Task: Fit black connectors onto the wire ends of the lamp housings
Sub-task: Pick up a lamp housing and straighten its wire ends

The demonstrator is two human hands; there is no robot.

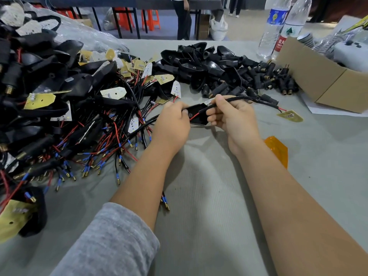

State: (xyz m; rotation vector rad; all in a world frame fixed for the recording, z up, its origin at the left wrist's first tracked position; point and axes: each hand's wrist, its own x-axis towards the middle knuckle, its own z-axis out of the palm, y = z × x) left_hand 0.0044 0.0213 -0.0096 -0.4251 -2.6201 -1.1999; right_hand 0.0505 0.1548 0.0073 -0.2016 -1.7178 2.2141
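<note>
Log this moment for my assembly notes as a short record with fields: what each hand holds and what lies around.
left hand: grips the lamp housing
right hand: fingers pinch the black sleeved cable leaving the housing
cable far end: yellow board lying on the table
left of hands: heap of wired housings
behind hands: pile of black connectors
right: cardboard box, orange lens

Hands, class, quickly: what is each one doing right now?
Left hand: closed, gripping the black lamp housing at its left end.
Right hand: closed, pinching the black sleeved wire that runs out of the housing.
</note>
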